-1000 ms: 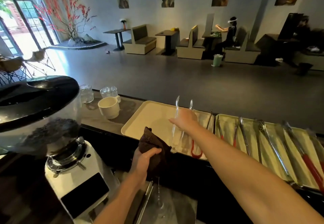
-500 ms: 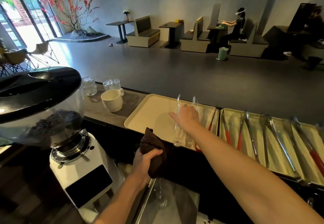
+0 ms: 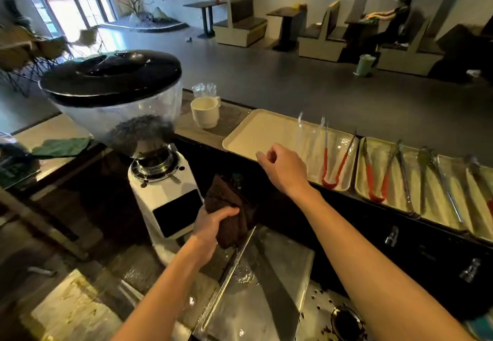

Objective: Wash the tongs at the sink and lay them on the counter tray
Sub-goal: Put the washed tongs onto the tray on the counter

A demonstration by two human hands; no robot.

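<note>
Head view: your clear tongs (image 3: 310, 137) are down on the cream counter tray (image 3: 256, 137). See-through plastic, two thin arms running away from you, tips at the far rim; motion blur hides the near end. They lie just left of a red-handled metal pair (image 3: 334, 164) on the same tray.

Your right hand (image 3: 284, 171) hangs over the tray's near edge, just beside the clear tongs, fingers loosely curled, nothing in it. Your left hand (image 3: 213, 224) grips a dark brown cloth (image 3: 229, 212), bunched, over the left edge of the sink (image 3: 266, 300).

Counts:
- trays: at least three in a row on the counter (image 3: 229, 116); the second tray (image 3: 400, 193) sits right of the first, the others run to the frame edge.
- tongs: two on the first tray (one clear, one red-handled). Second tray has one red-handled pair (image 3: 376, 177) plus all-metal ones; farther right is too blurred to count.
- cups: one cream cup (image 3: 205, 112) left of the tray, clear glasses (image 3: 204, 90) behind it; I can't tell how many.
- one white coffee grinder (image 3: 133, 127), black lid, beans in the hopper, left of the sink.
- one person seated at a booth across the room.
</note>
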